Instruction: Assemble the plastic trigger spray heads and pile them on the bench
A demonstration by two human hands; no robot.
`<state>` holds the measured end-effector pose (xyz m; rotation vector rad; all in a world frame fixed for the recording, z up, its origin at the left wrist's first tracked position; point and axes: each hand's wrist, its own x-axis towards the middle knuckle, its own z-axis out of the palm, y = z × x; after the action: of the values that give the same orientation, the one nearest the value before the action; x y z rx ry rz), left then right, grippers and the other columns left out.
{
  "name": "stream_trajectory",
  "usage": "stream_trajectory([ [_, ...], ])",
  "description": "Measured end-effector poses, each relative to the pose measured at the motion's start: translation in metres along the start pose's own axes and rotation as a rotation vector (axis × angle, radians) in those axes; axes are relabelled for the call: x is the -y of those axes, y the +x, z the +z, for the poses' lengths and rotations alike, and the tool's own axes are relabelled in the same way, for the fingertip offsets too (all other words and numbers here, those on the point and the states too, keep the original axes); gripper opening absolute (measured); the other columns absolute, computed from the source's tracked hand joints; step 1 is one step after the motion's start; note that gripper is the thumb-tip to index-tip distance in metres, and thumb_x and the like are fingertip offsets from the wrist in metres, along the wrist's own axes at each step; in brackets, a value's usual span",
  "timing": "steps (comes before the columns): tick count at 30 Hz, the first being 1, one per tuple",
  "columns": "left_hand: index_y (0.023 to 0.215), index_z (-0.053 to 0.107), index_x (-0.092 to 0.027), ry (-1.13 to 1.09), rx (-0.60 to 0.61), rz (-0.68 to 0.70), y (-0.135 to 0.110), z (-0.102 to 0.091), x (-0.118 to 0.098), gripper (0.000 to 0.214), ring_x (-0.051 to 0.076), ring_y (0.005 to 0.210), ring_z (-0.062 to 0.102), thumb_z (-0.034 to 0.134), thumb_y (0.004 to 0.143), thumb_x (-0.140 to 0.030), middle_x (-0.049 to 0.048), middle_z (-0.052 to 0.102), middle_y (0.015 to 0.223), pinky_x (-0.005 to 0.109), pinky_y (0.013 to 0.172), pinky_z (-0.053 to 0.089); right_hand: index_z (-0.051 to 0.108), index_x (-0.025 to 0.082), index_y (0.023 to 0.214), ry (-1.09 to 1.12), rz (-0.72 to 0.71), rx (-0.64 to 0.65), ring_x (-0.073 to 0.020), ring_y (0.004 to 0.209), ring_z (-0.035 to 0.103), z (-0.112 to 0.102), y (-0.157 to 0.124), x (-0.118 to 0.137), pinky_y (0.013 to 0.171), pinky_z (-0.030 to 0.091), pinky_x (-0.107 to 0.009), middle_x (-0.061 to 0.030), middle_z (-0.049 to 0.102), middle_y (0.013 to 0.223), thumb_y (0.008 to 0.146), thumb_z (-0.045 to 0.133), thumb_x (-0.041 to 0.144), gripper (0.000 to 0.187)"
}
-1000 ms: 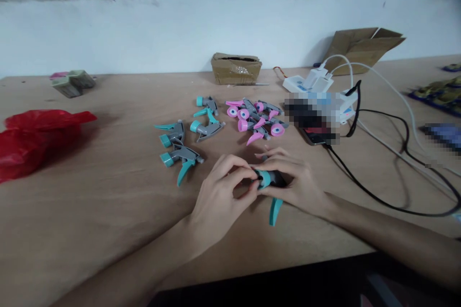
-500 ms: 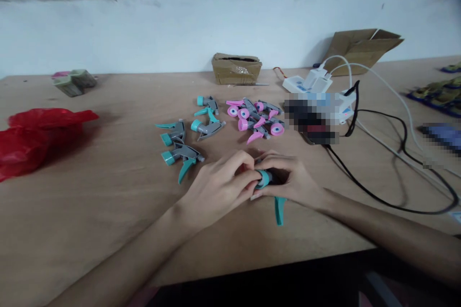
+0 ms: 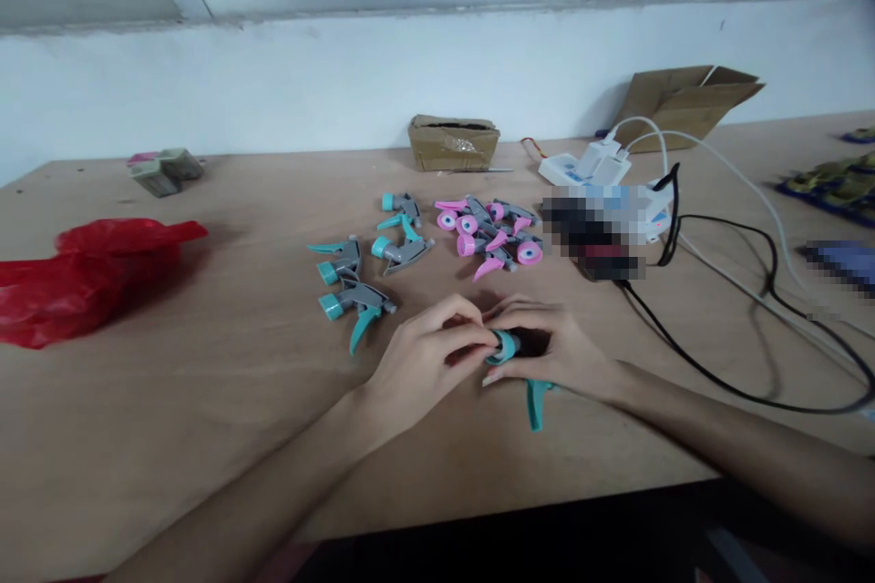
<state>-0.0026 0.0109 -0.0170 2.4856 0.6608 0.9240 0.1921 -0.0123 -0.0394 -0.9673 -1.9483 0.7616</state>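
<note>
Wrapping around a teal-and-grey spray head (image 3: 505, 347), the right hand (image 3: 571, 351) has its fingers above and its thumb below, that grip closed about the grey body. The teal collar faces the left hand (image 3: 416, 360), and the teal trigger (image 3: 537, 405) pokes out below the right hand, towards the person. The left grip is drawn to a narrow pinch, its fingertips right at the collar's mouth (whether they have hold of a small part there, I cannot tell). The spray head is at the near side of the counter (image 3: 102, 419); whether it touches the surface is hidden.

Beyond the left hand lie four loose teal spray heads (image 3: 362, 294), two of them touching. Just to their right, pink spray heads (image 3: 467, 244) are heaped together. Behind these, a small cardboard box (image 3: 455, 148) stands near the wall (image 3: 273, 86). A red plastic bag (image 3: 102, 278) lies well apart, on the left. Beyond the right hand are a power strip (image 3: 561, 169) with white plugs (image 3: 605, 160) and a black cable (image 3: 684, 364).
</note>
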Motion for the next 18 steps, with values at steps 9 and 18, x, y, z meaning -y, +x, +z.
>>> stream_trajectory([
  [9,0.1,0.064,-0.021,0.092,-0.108,-0.016,-0.001,-0.024,0.001,0.019,0.011,0.076,0.056,0.049,0.089,-0.017,0.003,0.056,0.089,0.023,0.067,0.048,0.064,0.02,0.091,-0.131,0.071,-0.024,-0.0174,0.081,0.059,0.004,0.012,0.017,0.075,0.047,-0.033,-0.0023,0.066,0.084,0.067,0.072,0.043,0.034],
  [18,0.099,0.064,-0.021,0.086,-0.393,-0.477,-0.03,-0.086,0.024,0.025,0.016,0.076,0.063,0.048,0.088,-0.037,0.0032,0.064,0.091,0.024,0.059,0.052,0.065,0.018,0.096,-0.58,-0.06,0.034,-0.0227,0.099,0.059,0.041,0.085,0.024,0.096,0.036,-0.042,-0.0069,0.068,0.1,0.073,0.06,0.055,0.044],
])
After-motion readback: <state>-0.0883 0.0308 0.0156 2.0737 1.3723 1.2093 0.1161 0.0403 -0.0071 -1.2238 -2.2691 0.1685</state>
